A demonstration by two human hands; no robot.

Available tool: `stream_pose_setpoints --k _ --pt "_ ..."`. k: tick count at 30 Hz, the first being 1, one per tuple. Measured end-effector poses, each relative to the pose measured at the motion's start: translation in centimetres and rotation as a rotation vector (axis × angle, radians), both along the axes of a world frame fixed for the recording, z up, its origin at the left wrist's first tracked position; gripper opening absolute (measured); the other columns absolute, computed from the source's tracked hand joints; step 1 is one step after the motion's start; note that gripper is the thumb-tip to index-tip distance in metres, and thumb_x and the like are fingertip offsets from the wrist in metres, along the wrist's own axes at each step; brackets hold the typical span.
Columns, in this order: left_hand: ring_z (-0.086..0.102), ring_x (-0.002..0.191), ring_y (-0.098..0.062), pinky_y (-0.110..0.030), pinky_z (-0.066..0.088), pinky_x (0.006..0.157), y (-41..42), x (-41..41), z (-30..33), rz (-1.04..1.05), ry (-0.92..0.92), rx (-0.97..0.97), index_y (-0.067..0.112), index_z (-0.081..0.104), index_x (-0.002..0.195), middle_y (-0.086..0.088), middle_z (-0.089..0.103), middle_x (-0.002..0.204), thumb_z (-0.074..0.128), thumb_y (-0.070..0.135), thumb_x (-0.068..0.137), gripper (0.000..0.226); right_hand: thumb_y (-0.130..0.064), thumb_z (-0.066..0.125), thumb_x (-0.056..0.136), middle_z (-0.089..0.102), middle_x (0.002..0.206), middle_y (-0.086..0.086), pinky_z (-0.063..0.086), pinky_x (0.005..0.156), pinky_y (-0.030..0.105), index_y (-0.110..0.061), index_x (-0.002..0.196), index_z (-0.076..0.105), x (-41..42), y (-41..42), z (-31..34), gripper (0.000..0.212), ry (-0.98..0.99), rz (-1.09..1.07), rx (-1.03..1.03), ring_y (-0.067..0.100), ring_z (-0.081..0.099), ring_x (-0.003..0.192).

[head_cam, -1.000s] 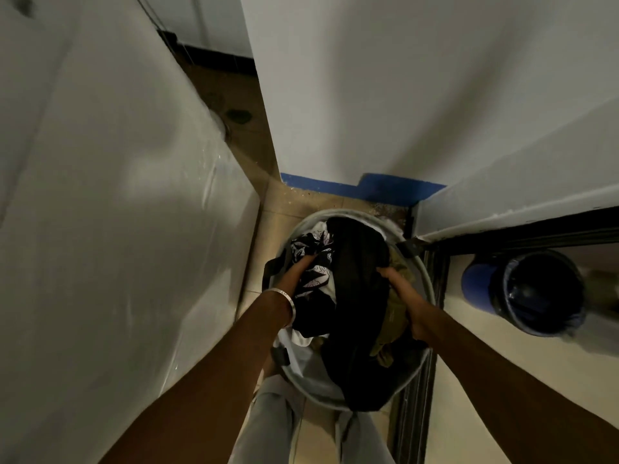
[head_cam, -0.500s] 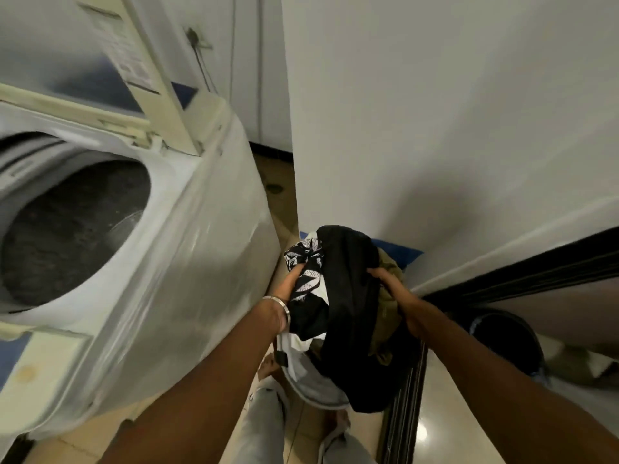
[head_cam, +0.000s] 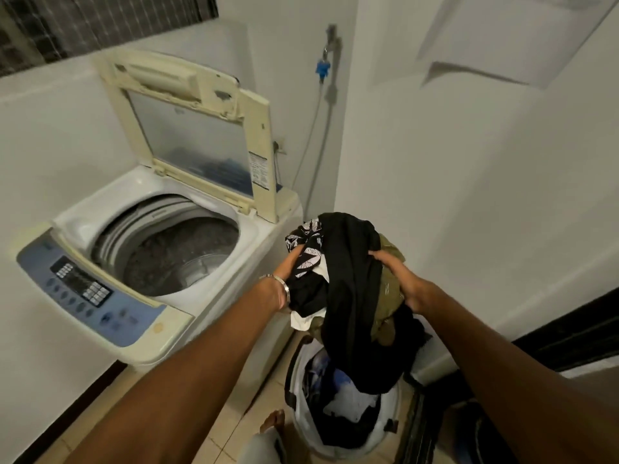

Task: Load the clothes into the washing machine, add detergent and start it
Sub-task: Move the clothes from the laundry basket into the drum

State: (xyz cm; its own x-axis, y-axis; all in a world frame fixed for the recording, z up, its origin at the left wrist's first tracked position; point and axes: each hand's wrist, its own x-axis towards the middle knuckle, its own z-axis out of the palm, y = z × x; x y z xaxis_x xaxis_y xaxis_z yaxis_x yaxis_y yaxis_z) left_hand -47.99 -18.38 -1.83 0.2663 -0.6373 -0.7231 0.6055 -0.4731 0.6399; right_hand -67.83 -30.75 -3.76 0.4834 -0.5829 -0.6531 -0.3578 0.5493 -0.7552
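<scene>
A bundle of clothes [head_cam: 348, 279], black, olive and black-and-white patterned, hangs in the air above a white laundry basket [head_cam: 395, 420] on the floor. My left hand [head_cam: 289, 266] grips the bundle's left side and my right hand [head_cam: 398, 272] grips its right side. The top-loading washing machine [head_cam: 234, 306] stands to the left with its lid [head_cam: 197, 135] raised. Its drum [head_cam: 174, 252] is open, with something dark and blurred at the bottom. More clothes remain in the basket.
The machine's blue control panel [head_cam: 83, 293] faces me at the front. A tap with a hose [head_cam: 325, 65] is on the wall behind the machine. A white wall stands close on the right, with a dark sliding-door track [head_cam: 418, 426] below it. My foot [head_cam: 273, 420] is beside the basket.
My hands lifted the bundle up out of the basket. My view rose from the basket to take in the whole open machine.
</scene>
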Motion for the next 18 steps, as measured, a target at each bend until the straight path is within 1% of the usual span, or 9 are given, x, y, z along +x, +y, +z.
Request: stream_pose_setpoints --k 4,7,9,10,12,13,15,17,18 --pt "0.062 0.086 -0.018 -0.029 0.046 0.080 1.3 2.0 6.2 0.040 -0.018 -0.055 0.016 0.068 0.086 0.002 0.072 0.072 0.052 0.057 0.089 0.044 -0.063 0.061 0.080 0.074 0.108 0.014 0.048 0.102 0.042 -0.017 0.114 0.072 2.8 -0.3 6.2 0.058 -0.031 0.073 -0.098 0.033 0.065 0.108" --pt "0.065 0.072 -0.020 -0.031 0.050 0.074 2.1 4.3 10.3 0.098 -0.101 -0.126 0.017 0.071 0.077 -0.006 0.070 0.058 0.057 0.061 0.083 0.046 -0.063 0.062 0.080 0.073 0.110 0.014 0.048 0.102 0.042 -0.016 0.116 0.071 5.2 -0.5 11.0 0.060 -0.078 0.133 -0.156 0.033 0.066 0.107" --pt "0.068 0.060 -0.018 -0.029 0.051 0.070 2.5 5.8 13.0 0.122 -0.151 -0.219 0.016 0.075 0.066 -0.005 0.070 0.056 0.055 0.056 0.088 0.050 -0.060 0.062 0.082 0.074 0.107 0.014 0.049 0.099 0.041 -0.015 0.113 0.072 7.0 -0.4 14.4 0.056 -0.120 0.158 -0.185 0.032 0.067 0.102" --pt "0.069 0.059 -0.016 -0.027 0.053 0.069 2.6 6.8 14.6 0.150 -0.186 -0.245 0.015 0.077 0.066 -0.003 0.071 0.060 0.051 0.053 0.091 0.052 -0.059 0.061 0.082 0.074 0.105 0.015 0.050 0.098 0.041 -0.015 0.110 0.073 7.9 -0.3 16.0 0.053 -0.140 0.171 -0.200 0.032 0.068 0.098" --pt "0.068 0.076 -0.015 -0.025 0.053 0.075 3.2 8.6 17.7 0.170 -0.243 -0.271 0.016 0.076 0.084 0.001 0.073 0.073 0.047 0.050 0.095 0.046 -0.057 0.063 0.082 0.074 0.104 0.015 0.050 0.097 0.042 -0.015 0.109 0.074 10.0 0.0 18.9 0.052 -0.189 0.193 -0.220 0.032 0.067 0.097" --pt "0.065 0.080 -0.017 -0.026 0.052 0.074 3.6 9.5 19.1 0.146 -0.287 -0.264 0.018 0.071 0.088 0.001 0.073 0.070 0.047 0.050 0.095 0.041 -0.057 0.064 0.081 0.073 0.104 0.016 0.050 0.097 0.042 -0.014 0.109 0.074 11.0 0.3 20.4 0.052 -0.208 0.210 -0.228 0.032 0.067 0.097" --pt "0.058 0.073 -0.015 -0.025 0.047 0.063 4.7 11.1 21.6 0.146 -0.401 -0.267 0.020 0.058 0.080 0.001 0.066 0.061 0.045 0.047 0.097 0.034 -0.055 0.064 0.080 0.074 0.100 0.015 0.052 0.093 0.041 -0.014 0.106 0.075 13.1 0.8 22.6 0.050 -0.245 0.246 -0.251 0.031 0.069 0.092" --pt "0.058 0.081 -0.013 -0.025 0.046 0.063 6.1 12.7 23.8 0.204 -0.468 -0.260 0.018 0.053 0.082 0.002 0.059 0.076 0.042 0.043 0.099 0.032 -0.054 0.063 0.081 0.074 0.095 0.014 0.052 0.088 0.038 -0.013 0.103 0.075 15.3 1.7 24.6 0.048 -0.272 0.294 -0.261 0.029 0.070 0.086" --pt "0.058 0.094 -0.015 -0.025 0.049 0.071 6.3 14.3 24.4 0.226 -0.430 -0.282 0.017 0.056 0.090 0.001 0.057 0.084 0.044 0.046 0.098 0.032 -0.054 0.063 0.081 0.074 0.094 0.013 0.052 0.088 0.037 -0.013 0.103 0.075 16.4 2.3 25.7 0.048 -0.289 0.316 -0.243 0.029 0.070 0.085"
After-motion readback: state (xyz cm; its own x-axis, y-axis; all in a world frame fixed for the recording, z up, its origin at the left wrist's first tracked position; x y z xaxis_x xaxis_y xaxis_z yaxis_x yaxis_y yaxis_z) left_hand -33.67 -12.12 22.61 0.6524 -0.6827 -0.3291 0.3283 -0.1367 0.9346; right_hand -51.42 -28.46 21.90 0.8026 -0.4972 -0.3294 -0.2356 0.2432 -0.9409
